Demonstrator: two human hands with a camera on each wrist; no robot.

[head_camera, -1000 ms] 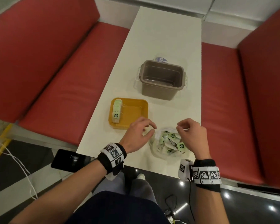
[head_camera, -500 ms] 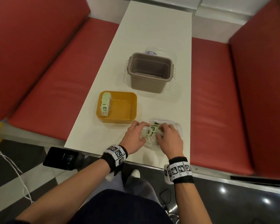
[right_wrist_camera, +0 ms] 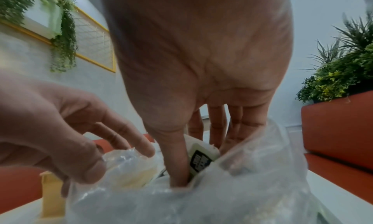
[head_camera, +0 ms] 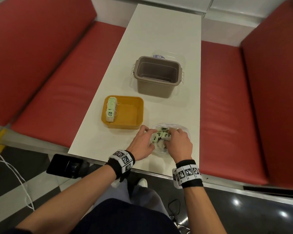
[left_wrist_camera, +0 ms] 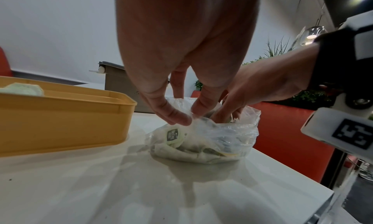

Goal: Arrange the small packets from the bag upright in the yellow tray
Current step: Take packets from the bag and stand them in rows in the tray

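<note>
Small packets (head_camera: 161, 134), pale green with dark labels, lie heaped in a clear plastic bag (head_camera: 184, 130) near the front edge of the white table (head_camera: 159, 31), toward its right side. Head view: the yellow tray (head_camera: 133, 123) sits just left of and behind the bag, close to the table's left edge; a row of packets (head_camera: 111, 110) stands upright along the tray's left wall. Behind it, a grey-brown bin (head_camera: 156, 89) stands mid-table, with a clear lid (head_camera: 167, 54) lying behind it. The left hand (head_camera: 143, 143) is at the bag's left rim, the right hand (head_camera: 178, 143) at the mouth, fingers down among the packets. Red benches (head_camera: 57, 73) flank the table.

Left wrist view: the left hand (left_wrist_camera: 181, 52) pinches the bag (left_wrist_camera: 222, 139) film at its rim between thumb and fingertip, a narrow grip on plastic. One labelled packet (left_wrist_camera: 173, 135) presses against the inside of the bag's near wall. The right hand (left_wrist_camera: 262, 84) reaches into the opening from the right. The tray (left_wrist_camera: 60, 115) wall stands just left of the bag.

Right wrist view: the right hand (right_wrist_camera: 201, 68) has thumb and fingers sunk into the bag (right_wrist_camera: 242, 195), closed on a packet (right_wrist_camera: 200, 159) with its label facing the camera. The left hand (right_wrist_camera: 50, 123) holds the film at left.
</note>
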